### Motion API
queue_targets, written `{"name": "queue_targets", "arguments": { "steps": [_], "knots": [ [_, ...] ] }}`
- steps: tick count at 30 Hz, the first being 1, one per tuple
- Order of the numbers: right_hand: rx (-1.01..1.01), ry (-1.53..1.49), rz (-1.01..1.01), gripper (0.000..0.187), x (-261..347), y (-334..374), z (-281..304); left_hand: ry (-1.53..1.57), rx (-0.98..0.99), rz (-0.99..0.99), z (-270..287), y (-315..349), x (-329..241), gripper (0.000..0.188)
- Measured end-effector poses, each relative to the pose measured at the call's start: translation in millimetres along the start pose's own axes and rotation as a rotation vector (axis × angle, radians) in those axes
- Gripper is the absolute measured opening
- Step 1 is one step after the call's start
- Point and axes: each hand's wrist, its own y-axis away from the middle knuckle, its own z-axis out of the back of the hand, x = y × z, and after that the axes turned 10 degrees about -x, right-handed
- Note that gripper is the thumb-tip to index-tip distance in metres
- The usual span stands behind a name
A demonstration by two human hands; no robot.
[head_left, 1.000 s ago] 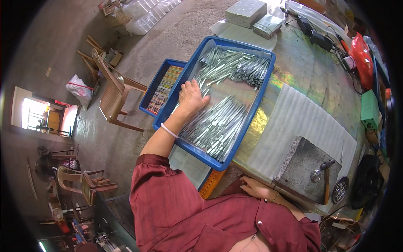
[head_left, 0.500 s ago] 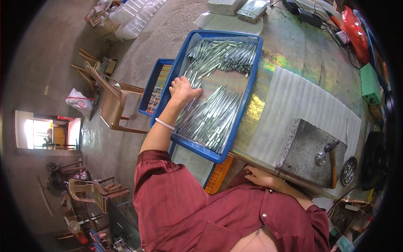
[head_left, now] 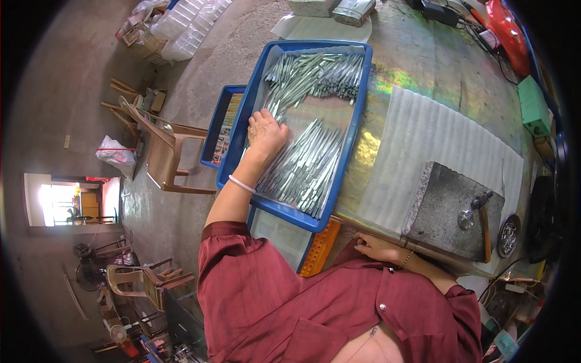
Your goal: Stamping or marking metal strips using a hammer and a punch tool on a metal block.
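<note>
A blue tray [head_left: 332, 209] lined with clear plastic holds many thin silvery metal rods. One group of rods [head_left: 339, 78] lies at its far end and another group [head_left: 305, 172] at its near end. My left hand [head_left: 266, 134], with a white bangle on the wrist, reaches over the tray's left side. Its fingers curl down onto the rods there, and the fingertips are partly hidden. At the bench's near edge rests my right hand [head_left: 380, 249], loosely curled, with nothing visible in it.
White foam sheeting [head_left: 417, 139] covers part of the bench. On it sit a grey stone block [head_left: 445, 212], a hammer [head_left: 485, 227] and a round dish of small metal pieces [head_left: 508, 236]. A smaller blue tray [head_left: 212, 136] and a chair [head_left: 166, 145] stand to the left.
My left hand has drawn its thumb and fingers closer together over the rods at the tray's left side. The view has shifted slightly; my right hand stays in place.
</note>
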Motion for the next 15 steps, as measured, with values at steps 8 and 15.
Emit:
{"name": "queue_targets", "arguments": {
  "steps": [8,15],
  "knots": [
    [-0.03,0.033,0.054,0.035,-4,0,-1,-0.011,-0.037,-0.018,-12,1,3,0.06],
    [-0.037,0.002,0.037,0.035,-12,0,-1,-0.071,-0.055,-0.016,-12,-9,1,0.045]
  ]
}}
